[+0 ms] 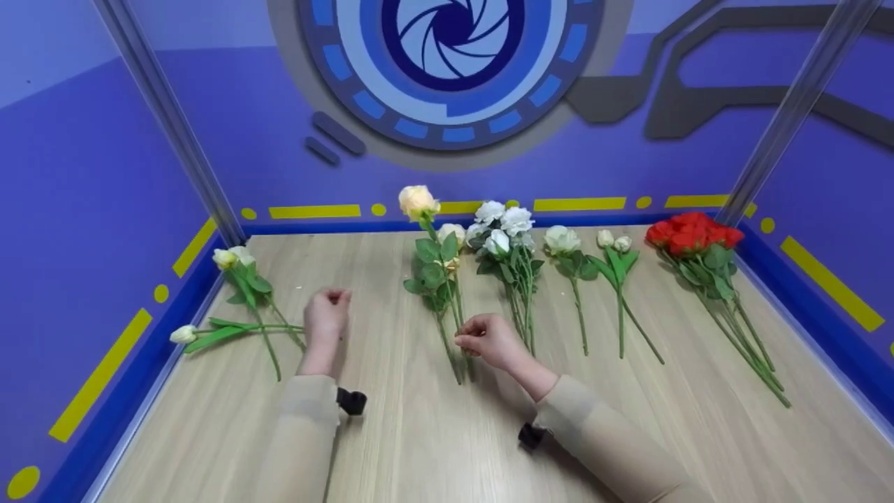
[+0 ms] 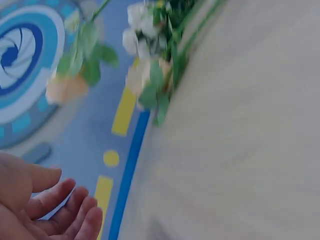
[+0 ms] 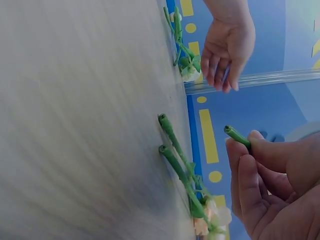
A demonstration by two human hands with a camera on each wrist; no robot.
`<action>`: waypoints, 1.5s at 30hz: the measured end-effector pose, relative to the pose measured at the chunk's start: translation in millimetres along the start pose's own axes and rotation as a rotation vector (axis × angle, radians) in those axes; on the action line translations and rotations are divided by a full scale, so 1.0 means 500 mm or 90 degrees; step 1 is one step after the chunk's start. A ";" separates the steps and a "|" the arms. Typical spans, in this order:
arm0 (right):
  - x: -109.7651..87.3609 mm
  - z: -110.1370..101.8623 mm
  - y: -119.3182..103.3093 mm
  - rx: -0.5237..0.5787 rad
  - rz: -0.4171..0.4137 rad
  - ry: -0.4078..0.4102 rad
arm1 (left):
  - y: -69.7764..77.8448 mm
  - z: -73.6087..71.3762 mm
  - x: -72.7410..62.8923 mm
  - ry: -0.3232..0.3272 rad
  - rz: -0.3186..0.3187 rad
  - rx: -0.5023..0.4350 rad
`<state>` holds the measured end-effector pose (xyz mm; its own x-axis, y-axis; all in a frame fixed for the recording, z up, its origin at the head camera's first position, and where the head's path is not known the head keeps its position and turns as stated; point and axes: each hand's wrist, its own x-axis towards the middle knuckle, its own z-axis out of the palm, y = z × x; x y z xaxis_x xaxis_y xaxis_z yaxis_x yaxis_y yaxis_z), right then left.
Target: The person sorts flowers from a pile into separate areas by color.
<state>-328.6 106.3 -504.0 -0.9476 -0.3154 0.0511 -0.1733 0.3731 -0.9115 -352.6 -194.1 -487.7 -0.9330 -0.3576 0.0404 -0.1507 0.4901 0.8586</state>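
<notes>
My right hand (image 1: pixel 492 341) pinches the lower stem of a peach rose (image 1: pixel 418 202) between thumb and forefinger. Its cut stem end (image 3: pixel 237 136) pokes out past the fingertips in the right wrist view, raised off the table. The bloom stands above other peach roses (image 1: pixel 450 265), which lie on the tabletop beneath it. To the left, my left hand (image 1: pixel 327 321) hovers over the table with loosely bent fingers and nothing in them, as the left wrist view also shows. Nearest to it are the stems of a white tulip (image 1: pixel 184 334) and pale yellow-white flowers (image 1: pixel 237 260).
White roses (image 1: pixel 506 227) lie in a bunch right of the held stem. Farther right are a single cream rose (image 1: pixel 562 241), white tulips (image 1: pixel 614 242) and a red rose bunch (image 1: pixel 695 234). Blue printed panels (image 1: pixel 447 168) wall the wooden table (image 1: pixel 391 433) at back and sides.
</notes>
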 end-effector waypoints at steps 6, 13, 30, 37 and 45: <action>0.009 0.005 0.008 -0.060 0.032 0.032 | -0.047 -0.065 0.021 0.068 -0.058 0.098; 0.017 0.010 0.011 -0.159 0.061 0.061 | -0.076 -0.103 0.027 0.118 -0.148 0.219; 0.027 0.025 0.003 -0.234 0.085 0.002 | -0.106 -0.125 0.024 -0.053 -0.137 0.241; 0.027 0.026 0.003 -0.249 0.071 -0.021 | -0.102 -0.109 0.022 -0.102 -0.154 0.214; 0.028 0.024 0.007 -0.233 0.088 -0.026 | -0.087 -0.085 0.014 -0.151 -0.085 0.225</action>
<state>-339.3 92.9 -511.1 -0.9587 -0.2714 -0.0848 -0.1358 0.6990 -0.7021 -338.6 -251.7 -503.0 -0.9406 -0.2644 -0.2130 -0.3393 0.7079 0.6195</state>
